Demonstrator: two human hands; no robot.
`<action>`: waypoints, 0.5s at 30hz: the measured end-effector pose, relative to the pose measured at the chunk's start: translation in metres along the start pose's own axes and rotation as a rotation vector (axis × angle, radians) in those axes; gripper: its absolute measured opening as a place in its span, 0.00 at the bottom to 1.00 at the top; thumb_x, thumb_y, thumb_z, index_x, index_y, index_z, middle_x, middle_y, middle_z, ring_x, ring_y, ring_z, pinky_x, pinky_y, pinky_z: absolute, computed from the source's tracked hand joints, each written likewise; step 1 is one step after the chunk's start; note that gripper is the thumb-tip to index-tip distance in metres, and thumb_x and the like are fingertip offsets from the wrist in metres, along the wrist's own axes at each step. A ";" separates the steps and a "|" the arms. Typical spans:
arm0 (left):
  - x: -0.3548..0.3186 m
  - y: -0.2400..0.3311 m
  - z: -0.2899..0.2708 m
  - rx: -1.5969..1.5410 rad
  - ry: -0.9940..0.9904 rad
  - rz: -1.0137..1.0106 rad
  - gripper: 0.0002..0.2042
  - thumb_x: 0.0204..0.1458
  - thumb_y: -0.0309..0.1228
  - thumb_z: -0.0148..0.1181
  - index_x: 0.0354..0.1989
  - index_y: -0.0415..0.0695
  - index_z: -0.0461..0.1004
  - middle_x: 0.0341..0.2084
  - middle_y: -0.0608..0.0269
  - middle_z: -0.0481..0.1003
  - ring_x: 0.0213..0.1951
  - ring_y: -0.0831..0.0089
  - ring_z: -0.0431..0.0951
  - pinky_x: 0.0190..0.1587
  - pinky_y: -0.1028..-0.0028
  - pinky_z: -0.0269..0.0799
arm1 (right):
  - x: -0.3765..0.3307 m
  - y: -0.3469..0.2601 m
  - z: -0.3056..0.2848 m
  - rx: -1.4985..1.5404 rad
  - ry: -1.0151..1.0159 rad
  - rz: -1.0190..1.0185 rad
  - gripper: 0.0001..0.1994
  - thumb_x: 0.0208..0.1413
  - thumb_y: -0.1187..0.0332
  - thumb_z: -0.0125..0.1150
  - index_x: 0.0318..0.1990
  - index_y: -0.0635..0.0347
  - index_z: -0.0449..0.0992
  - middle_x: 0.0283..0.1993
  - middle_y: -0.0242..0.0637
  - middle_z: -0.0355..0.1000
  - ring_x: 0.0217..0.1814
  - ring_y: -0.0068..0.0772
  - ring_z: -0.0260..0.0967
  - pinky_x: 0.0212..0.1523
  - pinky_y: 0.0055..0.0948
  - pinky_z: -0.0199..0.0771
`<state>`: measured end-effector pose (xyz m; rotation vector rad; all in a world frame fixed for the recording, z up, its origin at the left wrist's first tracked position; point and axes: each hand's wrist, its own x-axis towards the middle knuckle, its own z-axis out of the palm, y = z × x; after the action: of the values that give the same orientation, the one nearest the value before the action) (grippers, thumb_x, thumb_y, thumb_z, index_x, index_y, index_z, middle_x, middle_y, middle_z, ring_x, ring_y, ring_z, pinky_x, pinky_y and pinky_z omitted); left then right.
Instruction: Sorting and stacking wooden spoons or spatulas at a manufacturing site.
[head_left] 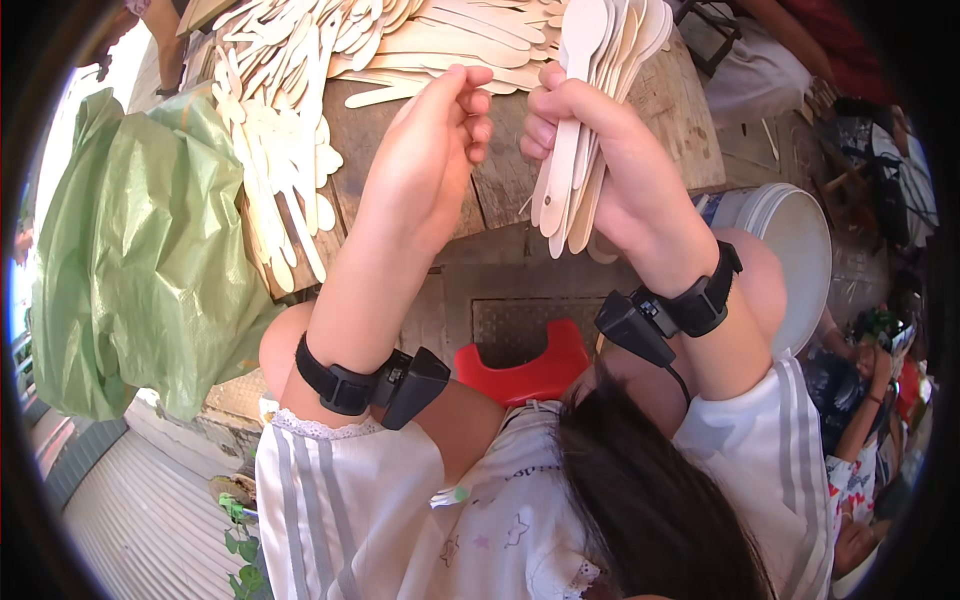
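Note:
My right hand (pixel 610 150) is wrapped round a bundle of flat wooden spoons (pixel 610 50). Their wide bowls point away from me and their handle ends fan out below my fist; one handle has a small dark spot. To the left, my left hand (pixel 435 160) hovers over the table's near edge, its fingers loosely curled and no object visible in it. Beyond both hands, a big loose pile of wooden spoons (pixel 440 45) covers the far part of the wooden table (pixel 505 180). More spoons (pixel 275 170) lie down its left side.
A green plastic sack (pixel 150 260) stands at the table's left. At my right is a white bucket (pixel 800 240). A red plastic stool (pixel 530 370) is below me. Other people sit at the right, one arm (pixel 865 410) showing. Black straps with small devices (pixel 375 380) circle my forearms.

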<state>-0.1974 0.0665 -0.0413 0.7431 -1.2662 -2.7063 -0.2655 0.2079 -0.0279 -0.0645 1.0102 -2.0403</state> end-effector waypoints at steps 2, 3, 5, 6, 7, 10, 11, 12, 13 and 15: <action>0.006 0.008 -0.012 0.143 0.133 0.030 0.13 0.62 0.35 0.47 0.50 0.42 0.70 0.34 0.70 0.68 0.34 0.81 0.65 0.37 0.78 0.60 | -0.001 -0.001 -0.002 0.053 0.028 0.030 0.08 0.53 0.72 0.57 0.38 0.57 0.64 0.26 0.26 0.61 0.29 0.21 0.60 0.34 0.23 0.62; 0.008 0.011 -0.016 0.146 0.136 0.030 0.13 0.62 0.35 0.47 0.50 0.42 0.70 0.34 0.70 0.68 0.34 0.81 0.65 0.37 0.78 0.60 | -0.002 -0.002 -0.002 0.106 0.053 0.060 0.09 0.52 0.74 0.56 0.38 0.57 0.63 0.26 0.27 0.60 0.29 0.22 0.59 0.34 0.24 0.62; 0.011 0.015 -0.021 0.885 0.194 0.210 0.19 0.60 0.33 0.49 0.60 0.52 0.65 0.48 0.61 0.70 0.49 0.72 0.68 0.51 0.72 0.61 | -0.002 -0.005 -0.004 0.163 0.075 0.091 0.09 0.52 0.75 0.55 0.38 0.58 0.62 0.25 0.28 0.59 0.28 0.22 0.58 0.34 0.24 0.62; 0.011 0.014 -0.021 0.890 0.195 0.209 0.19 0.60 0.33 0.49 0.60 0.52 0.65 0.48 0.61 0.70 0.49 0.72 0.68 0.51 0.72 0.61 | -0.003 -0.007 -0.007 0.233 0.054 0.106 0.09 0.51 0.76 0.55 0.38 0.58 0.62 0.25 0.28 0.59 0.28 0.23 0.58 0.34 0.25 0.62; 0.010 0.012 -0.022 1.510 0.315 0.527 0.20 0.58 0.33 0.52 0.61 0.57 0.65 0.54 0.61 0.67 0.53 0.69 0.66 0.55 0.68 0.58 | -0.003 -0.009 -0.009 0.304 0.033 0.121 0.10 0.50 0.77 0.54 0.38 0.59 0.61 0.25 0.29 0.59 0.28 0.24 0.58 0.34 0.25 0.62; 0.019 0.002 -0.035 2.235 0.387 0.947 0.24 0.53 0.34 0.57 0.60 0.66 0.66 0.62 0.64 0.61 0.58 0.63 0.62 0.60 0.59 0.52 | -0.004 -0.013 -0.011 0.367 0.040 0.129 0.10 0.49 0.77 0.54 0.38 0.58 0.61 0.27 0.30 0.60 0.29 0.25 0.58 0.34 0.25 0.64; 0.020 -0.001 -0.034 2.188 0.364 0.930 0.21 0.52 0.34 0.58 0.56 0.64 0.69 0.60 0.65 0.61 0.58 0.63 0.62 0.59 0.59 0.52 | -0.005 -0.017 -0.012 0.369 0.041 0.127 0.10 0.49 0.77 0.54 0.38 0.58 0.61 0.27 0.30 0.60 0.29 0.25 0.58 0.34 0.25 0.64; 0.022 -0.003 -0.034 2.141 0.342 0.912 0.19 0.51 0.34 0.60 0.53 0.61 0.71 0.59 0.66 0.62 0.57 0.64 0.62 0.59 0.59 0.52 | -0.004 -0.023 -0.014 0.316 0.058 0.097 0.09 0.49 0.77 0.53 0.37 0.58 0.62 0.29 0.31 0.61 0.29 0.25 0.59 0.35 0.25 0.66; 0.024 -0.003 -0.034 2.143 0.341 0.913 0.19 0.51 0.34 0.60 0.53 0.61 0.71 0.59 0.66 0.62 0.57 0.64 0.62 0.59 0.59 0.52 | -0.004 -0.028 -0.016 0.262 0.075 0.069 0.09 0.49 0.77 0.53 0.37 0.58 0.62 0.30 0.31 0.61 0.30 0.25 0.60 0.36 0.26 0.67; 0.029 -0.004 -0.029 2.123 0.286 0.846 0.16 0.49 0.32 0.62 0.47 0.54 0.71 0.56 0.64 0.63 0.58 0.62 0.60 0.57 0.55 0.53 | -0.005 -0.042 -0.023 0.204 0.101 0.001 0.08 0.49 0.77 0.53 0.36 0.58 0.63 0.31 0.31 0.62 0.31 0.25 0.61 0.37 0.26 0.68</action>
<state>-0.2091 0.0411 -0.0714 0.2486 -2.8264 0.0752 -0.2987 0.2395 -0.0134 0.1471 0.8565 -2.1522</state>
